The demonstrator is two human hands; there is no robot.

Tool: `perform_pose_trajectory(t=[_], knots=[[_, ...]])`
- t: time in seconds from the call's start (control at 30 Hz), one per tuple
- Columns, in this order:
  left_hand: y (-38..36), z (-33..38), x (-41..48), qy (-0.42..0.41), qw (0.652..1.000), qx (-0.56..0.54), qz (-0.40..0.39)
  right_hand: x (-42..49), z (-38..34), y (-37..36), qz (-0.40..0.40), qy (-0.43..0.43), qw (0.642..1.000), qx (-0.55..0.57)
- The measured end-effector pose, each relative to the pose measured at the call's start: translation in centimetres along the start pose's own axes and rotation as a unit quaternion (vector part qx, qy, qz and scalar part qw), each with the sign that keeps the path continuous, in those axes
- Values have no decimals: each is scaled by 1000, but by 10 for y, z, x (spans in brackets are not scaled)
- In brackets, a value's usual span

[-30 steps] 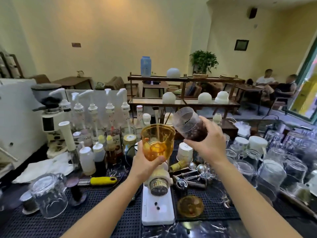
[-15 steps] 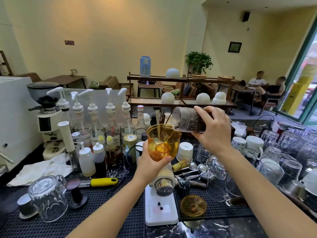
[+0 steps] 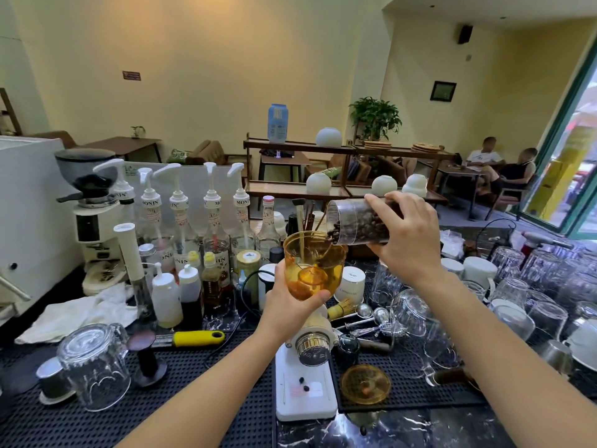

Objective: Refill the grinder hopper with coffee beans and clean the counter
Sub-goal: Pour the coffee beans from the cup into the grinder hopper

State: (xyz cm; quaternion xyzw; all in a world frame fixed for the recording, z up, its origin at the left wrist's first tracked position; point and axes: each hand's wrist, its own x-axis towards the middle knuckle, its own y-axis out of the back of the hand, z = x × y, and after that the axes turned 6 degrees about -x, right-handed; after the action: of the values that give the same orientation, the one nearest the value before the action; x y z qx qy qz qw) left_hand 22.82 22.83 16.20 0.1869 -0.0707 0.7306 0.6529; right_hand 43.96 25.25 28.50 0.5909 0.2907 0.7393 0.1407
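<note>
Grinder hopper [image 3: 315, 265], an amber translucent cup, is sitting atop the small white grinder [image 3: 307, 367] at the centre of the counter [image 3: 193, 412], which is carrying syrup pump bottles [image 3: 181, 218] to the left and upturned glasses [image 3: 546, 286] to the right. Left hand [image 3: 290, 310] is steadying the hopper from below, its fingers wrapped around the lower wall. Right hand [image 3: 408, 236] is gripping a clear jar [image 3: 355, 223] of coffee beans [image 3: 358, 226], fingers closed over its base end, and is tipping it nearly level so that the mouth is overhanging the hopper's right rim. Beans are gathering at the lip; whether any are falling is too fine to tell. The amber lid [image 3: 365, 384] is lying off on the mat, just right of the grinder's base. Two stray beans [image 3: 303, 384] are resting on the white base plate.

Judged risk: the jar mouth is sitting at the rim's edge rather than over the middle, so a steeper tilt may be sending beans over the side onto the mat, adding to the cleaning. A loosened left-hand hold could be letting the hopper tilt.
</note>
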Motion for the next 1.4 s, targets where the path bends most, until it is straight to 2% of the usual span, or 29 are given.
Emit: perform_pose_trajectory(t=[0.83,1.4], knots=[[-1,-2,0,7,1000,-3,7,6,-1,7,-8,38,999,-35],[0,0,-1,15,1000,-4,-4,4,-1,4,2,25,999,-30]])
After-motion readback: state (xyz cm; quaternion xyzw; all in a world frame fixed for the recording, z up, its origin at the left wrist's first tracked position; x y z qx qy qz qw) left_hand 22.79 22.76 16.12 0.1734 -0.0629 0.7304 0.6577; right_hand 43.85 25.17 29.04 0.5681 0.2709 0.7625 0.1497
